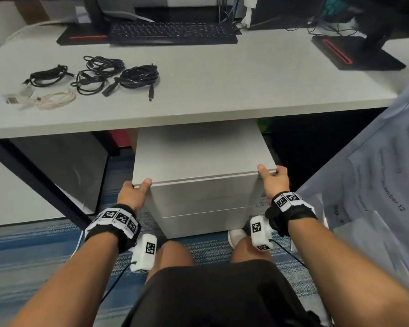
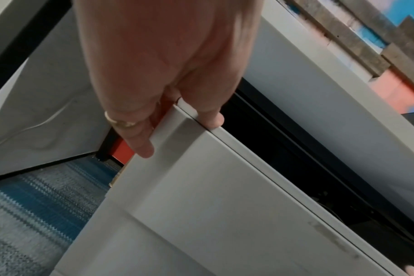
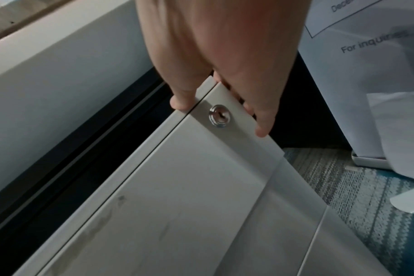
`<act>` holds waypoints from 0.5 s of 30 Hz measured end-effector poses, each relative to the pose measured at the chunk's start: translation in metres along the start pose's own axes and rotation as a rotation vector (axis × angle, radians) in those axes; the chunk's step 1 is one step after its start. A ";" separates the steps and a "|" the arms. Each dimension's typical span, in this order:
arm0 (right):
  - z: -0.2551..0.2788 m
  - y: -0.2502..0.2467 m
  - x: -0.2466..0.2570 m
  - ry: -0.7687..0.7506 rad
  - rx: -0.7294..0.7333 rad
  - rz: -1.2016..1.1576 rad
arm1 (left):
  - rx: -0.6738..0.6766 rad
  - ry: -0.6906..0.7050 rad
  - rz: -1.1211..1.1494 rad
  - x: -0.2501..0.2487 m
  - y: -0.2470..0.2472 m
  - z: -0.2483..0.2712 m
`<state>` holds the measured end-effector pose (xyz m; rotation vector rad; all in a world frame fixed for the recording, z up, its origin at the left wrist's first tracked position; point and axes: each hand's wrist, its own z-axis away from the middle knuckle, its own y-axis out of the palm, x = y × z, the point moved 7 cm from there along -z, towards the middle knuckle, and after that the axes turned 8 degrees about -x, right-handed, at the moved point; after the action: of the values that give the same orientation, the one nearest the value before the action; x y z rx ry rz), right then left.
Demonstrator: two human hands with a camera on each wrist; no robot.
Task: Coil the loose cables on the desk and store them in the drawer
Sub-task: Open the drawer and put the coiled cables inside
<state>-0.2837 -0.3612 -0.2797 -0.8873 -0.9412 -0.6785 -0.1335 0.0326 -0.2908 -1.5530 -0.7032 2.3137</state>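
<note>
A pale grey drawer cabinet (image 1: 198, 152) stands on the floor, half under the desk (image 1: 222, 90), with its drawer fronts (image 1: 206, 199) closed. My left hand (image 1: 137, 187) grips the cabinet's top front left corner, thumb (image 2: 212, 120) on the top edge and fingers (image 2: 142, 143) down the side. My right hand (image 1: 272, 172) grips the top front right corner beside a round keyhole lock (image 3: 219, 116). Several coiled black cables (image 1: 137, 76) and one white cable (image 1: 54, 99) lie on the desk's left part, away from both hands.
A black keyboard (image 1: 172, 34) and two monitor stands (image 1: 357, 53) sit at the desk's back. A black desk leg (image 1: 33, 175) slants at the left. A clear plastic-covered sheet (image 1: 376, 185) hangs close at the right. My knees (image 1: 175, 253) are just before the cabinet on blue carpet.
</note>
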 end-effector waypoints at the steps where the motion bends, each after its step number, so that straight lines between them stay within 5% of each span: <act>1: -0.001 0.001 -0.002 -0.002 0.005 0.037 | 0.014 -0.009 -0.022 0.005 0.002 -0.003; 15: -0.010 -0.006 0.001 -0.034 0.017 0.230 | -0.007 0.004 -0.152 -0.002 -0.005 0.004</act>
<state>-0.2845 -0.3732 -0.2794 -0.9769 -0.8581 -0.4593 -0.1367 0.0345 -0.2853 -1.4537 -0.7994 2.1994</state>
